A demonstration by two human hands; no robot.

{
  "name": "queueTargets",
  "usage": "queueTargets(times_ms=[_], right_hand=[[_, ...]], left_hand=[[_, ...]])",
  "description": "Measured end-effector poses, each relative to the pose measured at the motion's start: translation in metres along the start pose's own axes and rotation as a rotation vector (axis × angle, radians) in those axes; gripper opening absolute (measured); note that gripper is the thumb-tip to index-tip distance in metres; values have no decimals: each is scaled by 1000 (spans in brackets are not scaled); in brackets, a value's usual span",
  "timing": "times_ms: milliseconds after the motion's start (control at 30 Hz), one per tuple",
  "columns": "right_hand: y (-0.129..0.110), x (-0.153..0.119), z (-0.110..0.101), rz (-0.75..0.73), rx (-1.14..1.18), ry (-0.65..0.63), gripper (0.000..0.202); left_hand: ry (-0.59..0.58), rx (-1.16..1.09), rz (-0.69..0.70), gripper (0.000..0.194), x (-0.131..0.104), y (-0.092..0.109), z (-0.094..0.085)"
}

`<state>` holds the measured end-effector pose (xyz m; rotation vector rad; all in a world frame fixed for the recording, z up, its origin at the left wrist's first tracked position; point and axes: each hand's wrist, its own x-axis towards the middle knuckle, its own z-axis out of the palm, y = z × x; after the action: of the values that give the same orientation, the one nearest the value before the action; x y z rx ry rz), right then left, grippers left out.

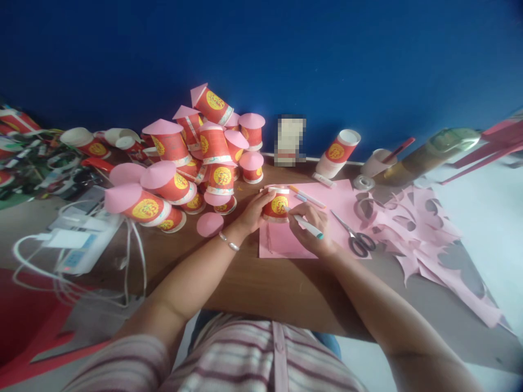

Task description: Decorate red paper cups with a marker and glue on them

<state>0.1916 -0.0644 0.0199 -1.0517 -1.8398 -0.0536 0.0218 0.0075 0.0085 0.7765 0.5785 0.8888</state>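
Observation:
A red paper cup (271,211) with a yellow round emblem is gripped by my left hand (256,211) around its left side. My right hand (311,230) is closed on a white marker (307,225) with a teal end, its tip side against or very near the cup's right face. Under both lies a sheet of pink paper (294,247). An orange-and-white pen (308,197) and a blue pen cap (300,198) rest on the sheet behind the cup. Black-handled scissors (359,243) lie right of my right hand.
Red cups with pink cone tops (220,149) are piled at the left back. Pink paper scraps (425,234) cover the right side. A stack of cups (338,155), a bottle (433,155) and a tape roll (363,182) stand behind. A white power strip (87,247) with cables sits left.

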Motion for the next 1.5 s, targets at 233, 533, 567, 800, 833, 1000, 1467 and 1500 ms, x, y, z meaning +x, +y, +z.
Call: queueTargets(times_ms=[233, 533, 567, 800, 833, 1000, 1467, 1500], right_hand=[[-2, 2, -2, -32, -2, -20, 8], [-3, 5, -5, -47, 12, -4, 11], [-3, 6, -5, -51, 11, -3, 11], [-3, 5, -5, -54, -19, -30, 8], [-3, 6, -5, -56, -17, -33, 8], [-6, 8, -6, -55, -17, -39, 10], [-4, 3, 0, -30, 12, -92, 7], [-4, 3, 0, -31, 10, -82, 6]], left_hand=[[1, 6, 10, 41, -1, 2, 4], [10, -11, -3, 37, -1, 1, 2], [8, -11, -3, 38, -1, 2, 2], [19, -19, -5, 41, 0, 0, 3], [20, -24, -4, 42, 0, 0, 3], [25, -28, 7, 40, 1, -1, 2], [-19, 32, -1, 39, 0, -1, 2], [-24, 39, -4, 39, 0, 0, 2]])
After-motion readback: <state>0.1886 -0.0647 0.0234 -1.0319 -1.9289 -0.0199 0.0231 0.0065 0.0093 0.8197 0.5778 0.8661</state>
